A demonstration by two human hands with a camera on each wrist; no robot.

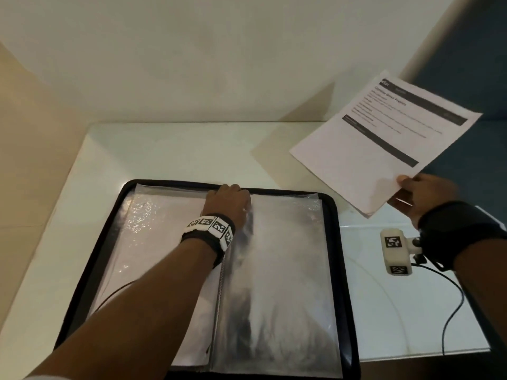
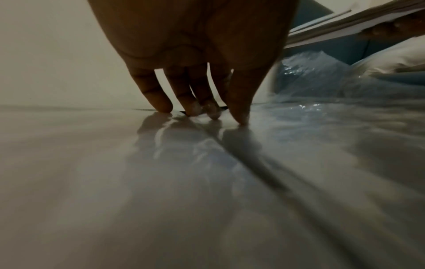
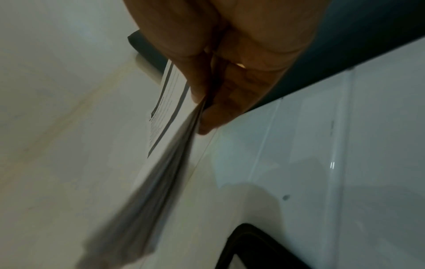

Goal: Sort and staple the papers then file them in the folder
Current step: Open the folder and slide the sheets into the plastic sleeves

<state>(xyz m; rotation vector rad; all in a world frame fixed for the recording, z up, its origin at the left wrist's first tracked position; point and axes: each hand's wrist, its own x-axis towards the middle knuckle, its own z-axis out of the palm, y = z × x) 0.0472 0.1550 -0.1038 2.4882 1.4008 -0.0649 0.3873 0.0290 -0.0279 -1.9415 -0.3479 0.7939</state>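
A black-edged folder (image 1: 170, 182) lies open on the white table, its clear plastic sleeves (image 1: 279, 270) spread left and right. My left hand (image 1: 233, 189) is at the top of the spine, fingertips (image 2: 240, 119) pressing down on the glossy sleeve (image 2: 207, 182). My right hand (image 1: 406, 187) pinches the near corner of a stack of printed papers (image 1: 378, 138), held in the air to the right of the folder. In the right wrist view the thumb and fingers (image 3: 207, 123) clamp the papers (image 3: 161, 172) edge-on, with a folder corner (image 3: 248, 236) below.
The table (image 1: 192, 149) meets a pale wall at the back and left. A dark blue surface (image 1: 480, 78) lies beyond its right edge. A white wrist camera block (image 1: 396, 250) and its black cable (image 1: 452, 311) hang over the table's right part.
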